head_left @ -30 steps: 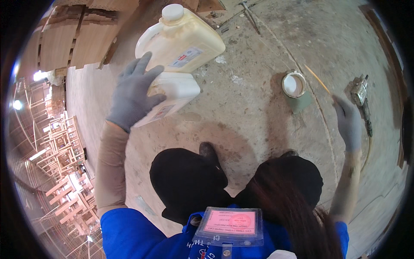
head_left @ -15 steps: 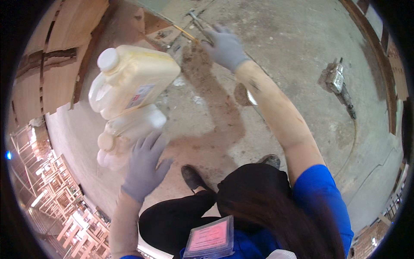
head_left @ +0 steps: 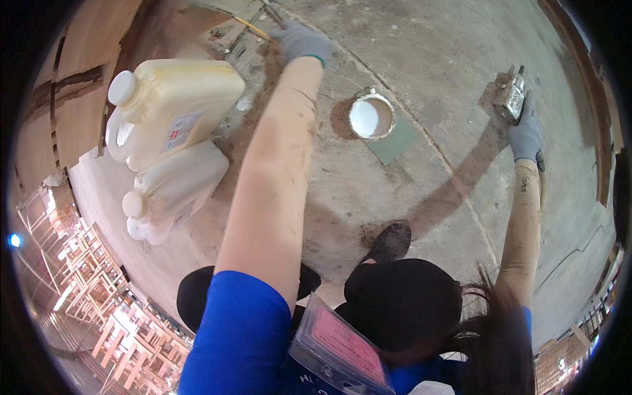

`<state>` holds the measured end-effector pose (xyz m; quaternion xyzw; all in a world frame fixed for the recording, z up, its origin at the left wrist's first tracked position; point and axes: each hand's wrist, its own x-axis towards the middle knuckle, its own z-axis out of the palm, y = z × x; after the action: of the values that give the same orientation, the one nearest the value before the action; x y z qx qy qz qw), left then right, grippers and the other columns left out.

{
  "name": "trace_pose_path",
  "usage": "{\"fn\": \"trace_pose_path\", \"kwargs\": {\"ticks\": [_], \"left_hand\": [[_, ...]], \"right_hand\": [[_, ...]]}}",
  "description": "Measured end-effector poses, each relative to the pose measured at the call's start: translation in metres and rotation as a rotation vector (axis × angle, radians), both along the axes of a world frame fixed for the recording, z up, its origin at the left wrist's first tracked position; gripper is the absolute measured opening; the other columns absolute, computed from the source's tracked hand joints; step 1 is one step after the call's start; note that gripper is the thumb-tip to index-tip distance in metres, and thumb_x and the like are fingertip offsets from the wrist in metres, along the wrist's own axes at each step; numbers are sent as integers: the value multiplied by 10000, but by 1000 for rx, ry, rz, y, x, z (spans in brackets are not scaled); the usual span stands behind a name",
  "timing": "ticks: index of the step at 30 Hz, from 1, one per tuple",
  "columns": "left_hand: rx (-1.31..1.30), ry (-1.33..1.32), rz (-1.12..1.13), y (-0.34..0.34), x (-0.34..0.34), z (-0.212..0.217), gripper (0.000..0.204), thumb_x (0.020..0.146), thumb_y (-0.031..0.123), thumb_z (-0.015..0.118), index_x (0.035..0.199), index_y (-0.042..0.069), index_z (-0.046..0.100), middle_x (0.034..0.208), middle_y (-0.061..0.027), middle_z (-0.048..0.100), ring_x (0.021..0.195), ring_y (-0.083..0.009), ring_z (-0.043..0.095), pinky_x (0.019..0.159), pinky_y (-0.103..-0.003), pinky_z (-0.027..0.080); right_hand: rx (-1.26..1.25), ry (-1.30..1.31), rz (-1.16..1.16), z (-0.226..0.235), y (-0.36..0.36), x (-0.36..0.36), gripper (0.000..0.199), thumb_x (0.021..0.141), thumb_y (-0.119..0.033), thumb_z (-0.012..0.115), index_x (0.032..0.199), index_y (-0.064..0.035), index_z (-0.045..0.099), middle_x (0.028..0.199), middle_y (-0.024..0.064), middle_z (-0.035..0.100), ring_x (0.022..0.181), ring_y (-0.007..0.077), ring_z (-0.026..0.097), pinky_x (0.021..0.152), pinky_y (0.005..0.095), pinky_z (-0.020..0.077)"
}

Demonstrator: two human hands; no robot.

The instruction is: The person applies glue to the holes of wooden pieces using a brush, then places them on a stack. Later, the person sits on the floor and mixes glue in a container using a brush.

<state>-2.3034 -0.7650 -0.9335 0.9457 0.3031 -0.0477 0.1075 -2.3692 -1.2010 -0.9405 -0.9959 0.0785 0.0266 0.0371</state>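
My left hand (head_left: 303, 43), in a grey glove, reaches far forward to the floor, beside a thin yellow stick (head_left: 252, 27) and a slim dark handle (head_left: 271, 13). Its fingers are smeared, so I cannot make out whether they grip that handle. Out to the right, my right hand (head_left: 526, 137), gloved alike, closes on the dark grip of a corded power tool (head_left: 510, 99) with a silver metal body. The tool lies on the concrete. Between my arms stands a small open can (head_left: 371, 116) with white contents, partly on a green sheet (head_left: 393, 144).
At the left, a large cream-filled plastic jug (head_left: 184, 105) stands next to a paler jug (head_left: 181, 181), both white-capped. Wooden boards (head_left: 85, 59) line the left edge. A dark beam (head_left: 582, 85) runs along the right. Wooden frames (head_left: 92, 276) stand at the lower left.
My right hand has left the spot by the yellow stick and gone right to the power tool. My left hand has moved from beside the jugs to that forward spot. The can has come into view.
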Motion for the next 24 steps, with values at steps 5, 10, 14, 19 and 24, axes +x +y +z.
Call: {"fn": "trace_pose_path", "kwargs": {"ticks": [5,10,14,19,24], "left_hand": [[32,86,-31,16,18,-7,533,763,239,606,1171,-78,475,1144,-257,556,1002,-356,579,857,-404,477],[21,248,-270,13,36,-4,348,783,296,591,923,-19,643,991,-198,656,880,-317,648,782,-388,509],[-259,136,-16,46,35,-14,389,801,345,559,906,-16,659,996,-211,652,959,-320,632,813,-381,495],[-122,93,-1,12,39,-14,380,821,309,538,991,-14,641,1030,-199,647,999,-300,620,821,-390,490],[230,398,-636,48,49,-5,276,828,180,542,978,-40,614,991,-195,651,945,-269,645,748,-366,524]], "right_hand": [[-14,55,18,12,-9,3,719,722,-66,584,1390,-160,334,1218,186,529,1094,378,510,889,432,440],[240,-110,5,35,1,-17,504,727,-76,548,1230,-73,513,1037,157,608,921,289,578,790,373,464],[902,87,-220,64,31,-49,375,736,-79,551,1101,4,578,904,112,639,688,158,569,611,286,459],[1284,129,-411,127,99,-93,352,752,-118,556,1063,47,573,902,114,641,587,124,555,470,236,424],[1391,300,-469,167,146,-127,350,738,-82,562,1058,59,560,894,129,636,559,119,551,396,213,396]]}}
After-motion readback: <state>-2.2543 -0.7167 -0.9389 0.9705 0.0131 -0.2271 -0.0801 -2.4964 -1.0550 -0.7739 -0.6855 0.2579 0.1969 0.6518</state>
